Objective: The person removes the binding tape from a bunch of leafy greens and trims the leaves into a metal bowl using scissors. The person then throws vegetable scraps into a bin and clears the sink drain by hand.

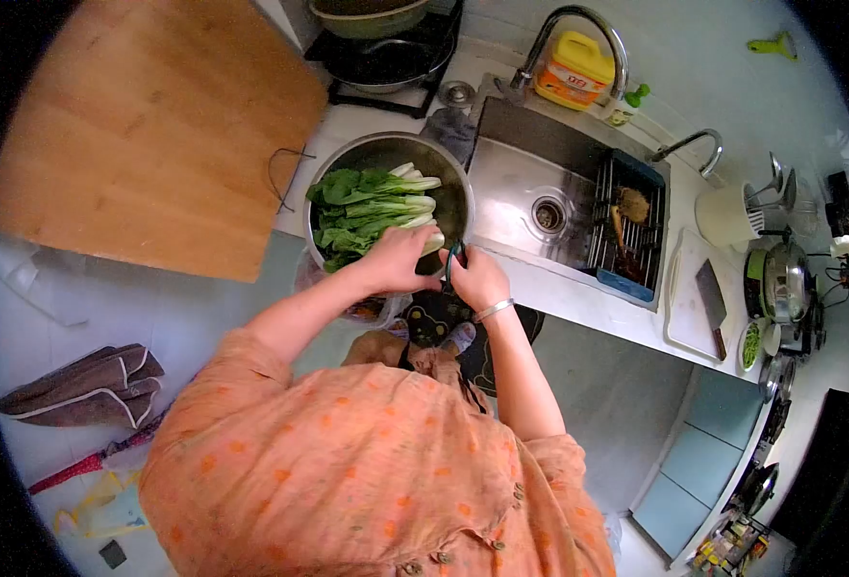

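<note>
A metal basin (324, 252) at the counter's front edge holds several heads of leafy greens (372, 210), with the leaves to the left and the white stalk ends to the right. Over the basin's near rim, my left hand (403, 262) has its fingers closed around the white base of one head. Close beside it, my right hand (479, 281) grips a pair of scissors (456, 254) by the dark loop handles. The scissor blades are hidden between my hands.
A steel sink (511, 183) with a dark drain rack (626, 284) lies to the right. Beyond it, a cleaver (710, 298) rests on a white cutting board (686, 327). A wooden panel (155, 135) stands at left. Behind the basin is a stove (386, 72) with pans.
</note>
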`<action>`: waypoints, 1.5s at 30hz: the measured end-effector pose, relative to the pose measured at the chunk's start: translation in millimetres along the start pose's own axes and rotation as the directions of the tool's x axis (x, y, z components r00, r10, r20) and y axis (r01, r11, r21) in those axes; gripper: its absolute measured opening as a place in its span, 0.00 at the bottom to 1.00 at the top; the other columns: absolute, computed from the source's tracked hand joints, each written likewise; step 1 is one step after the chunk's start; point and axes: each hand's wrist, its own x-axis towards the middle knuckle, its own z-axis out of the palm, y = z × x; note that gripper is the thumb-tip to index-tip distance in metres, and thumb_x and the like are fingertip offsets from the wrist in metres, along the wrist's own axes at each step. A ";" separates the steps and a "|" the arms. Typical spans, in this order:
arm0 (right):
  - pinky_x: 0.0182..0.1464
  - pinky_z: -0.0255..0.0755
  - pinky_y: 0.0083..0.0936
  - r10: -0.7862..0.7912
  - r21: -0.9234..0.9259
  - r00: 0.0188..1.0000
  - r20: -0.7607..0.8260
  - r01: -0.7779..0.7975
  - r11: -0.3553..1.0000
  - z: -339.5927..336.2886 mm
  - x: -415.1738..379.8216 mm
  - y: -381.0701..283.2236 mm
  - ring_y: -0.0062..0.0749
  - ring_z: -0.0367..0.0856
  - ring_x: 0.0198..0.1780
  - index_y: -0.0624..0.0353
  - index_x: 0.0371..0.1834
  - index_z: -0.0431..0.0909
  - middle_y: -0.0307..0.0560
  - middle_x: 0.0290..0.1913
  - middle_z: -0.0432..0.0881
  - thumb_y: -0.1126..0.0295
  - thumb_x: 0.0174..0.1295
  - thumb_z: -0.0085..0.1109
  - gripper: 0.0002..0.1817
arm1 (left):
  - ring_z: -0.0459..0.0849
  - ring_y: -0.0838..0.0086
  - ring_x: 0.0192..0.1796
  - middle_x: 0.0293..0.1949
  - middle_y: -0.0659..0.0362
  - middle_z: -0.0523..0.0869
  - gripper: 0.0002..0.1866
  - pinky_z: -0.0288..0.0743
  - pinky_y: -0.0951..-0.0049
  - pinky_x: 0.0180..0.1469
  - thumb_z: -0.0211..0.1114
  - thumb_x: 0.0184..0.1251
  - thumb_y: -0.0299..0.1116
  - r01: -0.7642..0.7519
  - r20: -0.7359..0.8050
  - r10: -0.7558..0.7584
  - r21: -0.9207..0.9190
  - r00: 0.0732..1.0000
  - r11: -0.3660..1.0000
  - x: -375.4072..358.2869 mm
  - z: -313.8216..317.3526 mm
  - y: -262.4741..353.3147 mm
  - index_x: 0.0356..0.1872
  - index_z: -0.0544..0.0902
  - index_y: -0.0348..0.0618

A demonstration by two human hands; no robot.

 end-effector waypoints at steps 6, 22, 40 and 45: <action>0.34 0.71 0.44 -0.048 -0.123 0.969 -0.243 0.018 0.992 -5.3 -20.7 31.0 0.54 0.78 0.32 0.62 0.28 0.73 0.58 0.26 0.79 0.61 0.50 0.58 0.14 | 0.79 0.50 0.42 0.39 0.44 0.80 0.28 0.71 0.57 0.45 0.67 0.44 0.36 0.018 0.106 -0.020 0.019 0.994 1.000 13.0 53.3 -8.0 0.48 0.69 0.38; 0.31 0.69 0.40 -0.363 0.061 0.888 -0.281 0.394 0.917 -90.0 -7.5 173.9 0.55 0.76 0.30 0.61 0.29 0.71 0.55 0.24 0.77 0.74 0.45 0.63 0.11 | 0.77 0.50 0.49 0.45 0.41 0.77 0.26 0.70 0.61 0.50 0.63 0.57 0.43 0.211 -0.009 -0.223 -0.292 0.975 0.933 92.0 115.2 74.1 0.48 0.66 0.35; 0.39 0.67 0.33 -0.387 0.316 0.906 0.170 0.322 0.892 -121.1 42.9 186.5 0.46 0.74 0.34 0.68 0.36 0.72 0.58 0.31 0.76 0.43 0.53 0.56 0.32 | 0.78 0.56 0.35 0.31 0.47 0.79 0.13 0.69 0.60 0.38 0.47 0.69 0.40 0.190 0.032 -0.190 -0.323 0.981 0.927 144.7 84.3 121.6 0.41 0.72 0.40; 0.43 0.67 0.31 -0.412 0.491 0.908 0.075 0.326 0.808 -126.6 49.7 199.5 0.45 0.76 0.38 0.69 0.43 0.72 0.59 0.36 0.78 0.42 0.55 0.53 0.34 | 0.78 0.52 0.37 0.34 0.45 0.79 0.14 0.70 0.60 0.39 0.47 0.68 0.40 0.131 0.077 -0.112 -0.331 0.991 0.934 166.8 77.4 133.5 0.40 0.72 0.39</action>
